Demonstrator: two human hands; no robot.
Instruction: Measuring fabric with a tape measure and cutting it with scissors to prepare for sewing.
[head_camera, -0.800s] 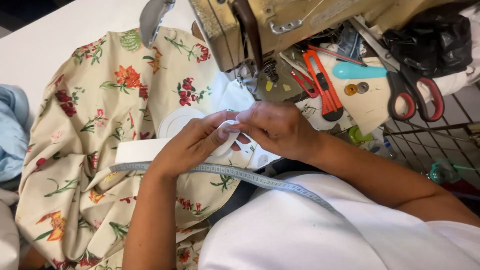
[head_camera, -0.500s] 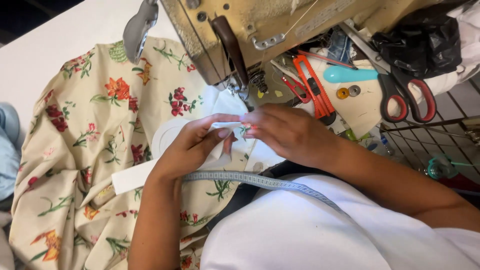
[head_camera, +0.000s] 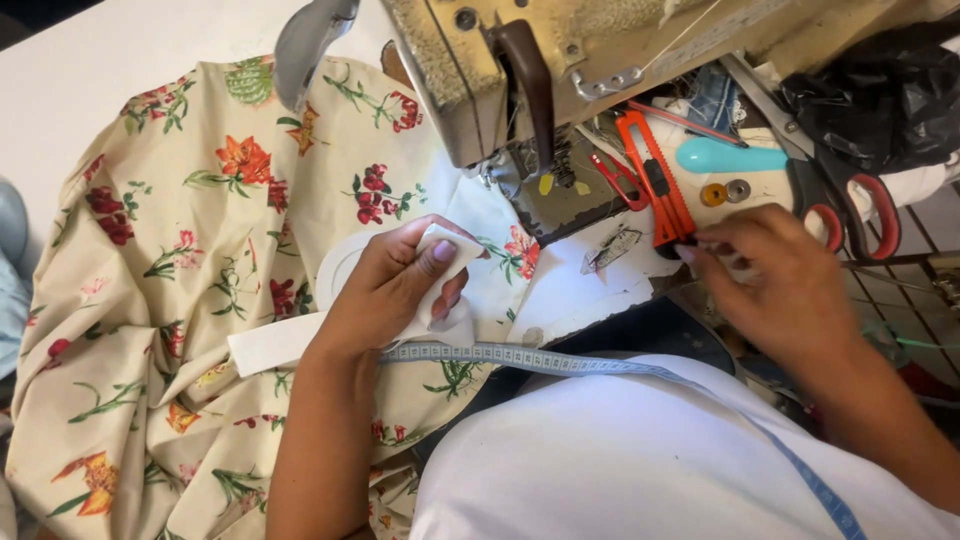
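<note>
- Floral fabric (head_camera: 200, 300) draped over table, bunched toward machine (head_camera: 520, 90): prone to sliding or snagging under the head.
- White strip (head_camera: 445, 262) pinched closed in left hand (head_camera: 395, 290) over fabric: liable to shift off its seam.
- Right hand (head_camera: 775, 290) at orange cutter (head_camera: 660, 195), fingers curled; grasp not discernible. Risk: blade nick.

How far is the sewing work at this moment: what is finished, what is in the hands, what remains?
Done: nothing visibly stitched; the floral fabric lies spread beside the sewing machine. In hand: the left hand pinches a folded white strip, while the right hand reaches at the orange utility knife. Left: the strip is not yet under the needle.
</note>
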